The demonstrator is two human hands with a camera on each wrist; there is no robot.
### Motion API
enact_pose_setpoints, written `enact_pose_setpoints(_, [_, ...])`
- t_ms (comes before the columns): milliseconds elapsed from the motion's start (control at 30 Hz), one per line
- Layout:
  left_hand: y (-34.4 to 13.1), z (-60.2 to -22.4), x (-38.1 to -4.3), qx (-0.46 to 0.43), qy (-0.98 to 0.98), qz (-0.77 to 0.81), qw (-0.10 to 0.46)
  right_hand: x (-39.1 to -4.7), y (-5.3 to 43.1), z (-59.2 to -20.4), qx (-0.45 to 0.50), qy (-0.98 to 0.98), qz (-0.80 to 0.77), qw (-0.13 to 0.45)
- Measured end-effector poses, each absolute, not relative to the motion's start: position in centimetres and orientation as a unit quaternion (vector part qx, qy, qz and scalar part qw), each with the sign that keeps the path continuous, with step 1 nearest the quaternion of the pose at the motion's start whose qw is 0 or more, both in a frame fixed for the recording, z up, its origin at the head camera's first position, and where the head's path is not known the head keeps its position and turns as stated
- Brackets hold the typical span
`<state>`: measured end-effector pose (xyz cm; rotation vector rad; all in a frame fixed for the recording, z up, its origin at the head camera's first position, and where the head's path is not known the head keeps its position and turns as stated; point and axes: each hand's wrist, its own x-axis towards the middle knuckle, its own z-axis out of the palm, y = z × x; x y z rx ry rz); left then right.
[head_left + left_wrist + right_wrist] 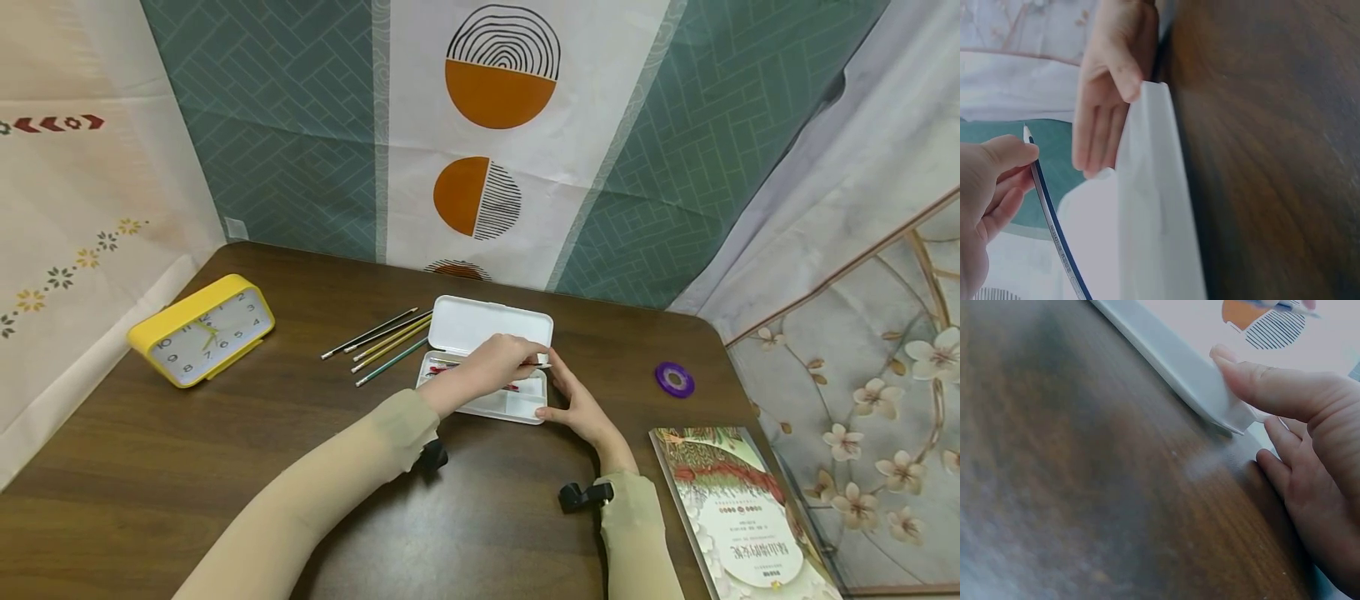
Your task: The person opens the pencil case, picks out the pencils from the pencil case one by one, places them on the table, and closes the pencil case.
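Note:
My left hand (pixel 497 364) is over an open white pencil case (pixel 491 323). Between its thumb and fingers it pinches a dark blue striped pencil (pixel 1060 234), whose pale tip points toward the case's right end. Red items (pixel 512 387) lie in the case's lower half, partly hidden by the left hand and wrist. At the right end is my right hand (pixel 583 410), its thumb touching the near corner and its fingers stretched along the side. In the right wrist view that thumb rests on the rim of the case (pixel 1172 369).
Several pencils (pixel 390 340) lie left of the case on the brown table (pixel 360 500). A yellow clock (pixel 206 329) stands at the far left. On the right are a purple tape roll (pixel 675 379) and a book (pixel 738 508). Patterned curtains (pixel 292 125) hang behind the table.

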<state>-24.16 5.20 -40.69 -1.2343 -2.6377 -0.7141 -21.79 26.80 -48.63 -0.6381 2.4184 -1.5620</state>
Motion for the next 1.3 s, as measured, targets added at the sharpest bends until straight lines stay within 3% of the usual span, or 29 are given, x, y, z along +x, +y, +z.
enact_pose_setpoints(400, [4.0, -38.6, -23.2, -0.423, -0.855, -0.262, 0.144, -20.6, 25.8, -45.9, -0.211, 0.818, -0.525, 0.110])
enact_pose_setpoints(633, [2.3, -37.4, -23.1, -0.419, -0.851, -0.263, 0.177, -21.7, 26.6, -48.4, -0.213, 0.811, -0.535, 0.100])
enact_pose_setpoints(933, [-2.1, -35.5, -24.4, -0.345, -0.881, -0.272, 0.177, -21.8, 26.7, -48.6, -0.214, 0.810, -0.537, 0.102])
enact_pose_setpoints(1300, [-9.2, -36.9, -27.1, -0.235, -0.887, -0.360, 0.172, -21.8, 26.7, -48.6, -0.213, 0.817, -0.527, 0.101])
